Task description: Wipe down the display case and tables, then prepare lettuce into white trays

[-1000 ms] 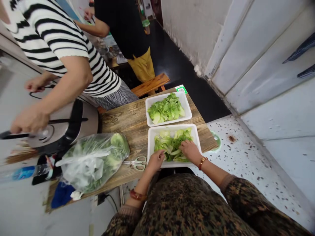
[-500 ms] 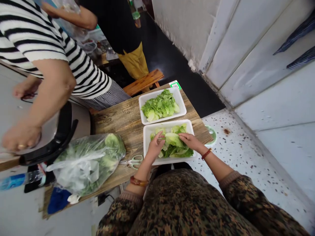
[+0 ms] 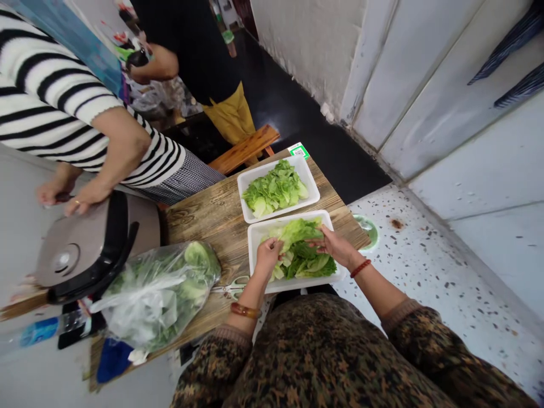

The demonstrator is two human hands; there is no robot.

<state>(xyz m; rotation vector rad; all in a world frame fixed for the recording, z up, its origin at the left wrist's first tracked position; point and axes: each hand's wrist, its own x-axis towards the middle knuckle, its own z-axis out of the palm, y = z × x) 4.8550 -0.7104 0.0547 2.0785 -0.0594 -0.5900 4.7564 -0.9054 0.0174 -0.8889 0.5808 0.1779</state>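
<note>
In the head view, my left hand (image 3: 267, 256) pinches the near left end of a light green lettuce leaf (image 3: 300, 231), which is raised over the nearer white tray (image 3: 252, 249). My right hand (image 3: 335, 247) is at the leaf's other end, fingers stretched out and apart, the thumb close to its edge. Beneath both hands, darker lettuce leaves (image 3: 314, 264) lie in that tray. Just beyond stands a second white tray (image 3: 315, 194) with a heap of lettuce (image 3: 276, 190). Scissors (image 3: 236, 288) with pale green handles rest left of the nearer tray.
A clear plastic bag of greens (image 3: 161, 294) lies on the wooden table (image 3: 191, 212). Behind it is a rice cooker (image 3: 80, 243), with a co-worker in a striped top (image 3: 55, 85) over it. Another person in black (image 3: 191, 51) stands near a wooden bench (image 3: 246, 150).
The lettuce leaf has turned and moved up in the tray. My left fingers have closed on it, while my right fingers have spread. The striped-top co-worker's hands have moved back across the cooker.
</note>
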